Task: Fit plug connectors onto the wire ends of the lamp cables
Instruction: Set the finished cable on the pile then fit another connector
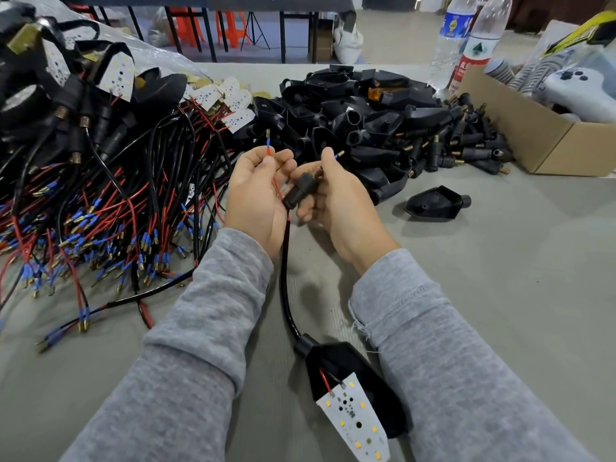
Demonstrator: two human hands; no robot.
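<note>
1. The left hand [258, 191] pinched the red wire [275, 181] between thumb and fingers, its blue-sleeved brass tip standing up toward twelve o'clock — probably to keep that end free and out of the way.

2. The right hand [336, 198] gripped the black plug connector [301, 190], its fingers curled round the body, while a second blue-sleeved wire end [338, 155] poked out past the fingertips at about one o'clock. Whether this end had passed through the connector could not be told.

3. The two hands sat close together, touching around the connector; judging by that, the fitting step was in hand, with the connector held near where the wires split from the black cable [285, 278].

4. The cable ran down toward six o'clock to a black lamp housing [360, 378] lying on the grey surface [500, 261], its white LED board [356, 425] face up — left resting there, it seemed, so only the wire end needed holding.

5. At nine o'clock lay a heap of wired cables [100, 211], their blue-sleeved ends fanned out; at twelve to one o'clock a pile of black housings and connectors [383, 121], both near enough to reach.

6. A cardboard box [533, 128] and two plastic bottles [466, 41] stood at two o'clock.
</note>
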